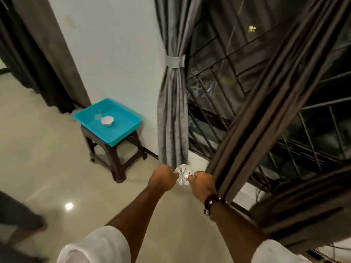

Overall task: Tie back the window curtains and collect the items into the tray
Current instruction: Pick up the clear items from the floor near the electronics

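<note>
Both hands hold a clear cut-glass piece low in front of the window sill. My left hand grips its left side and my right hand grips its right side, fingers curled. The grey curtain hangs gathered, with a grey tie-back band around it. The brown curtain hangs loose across the window on the right. A turquoise tray sits on a stool at the left, holding a small white-topped metal bowl and a clear glass.
The tray rests on a dark brown plastic stool against the white wall. A barred window fills the right side. Another dark curtain hangs at the far left. Someone's foot stands on the glossy floor at the lower left.
</note>
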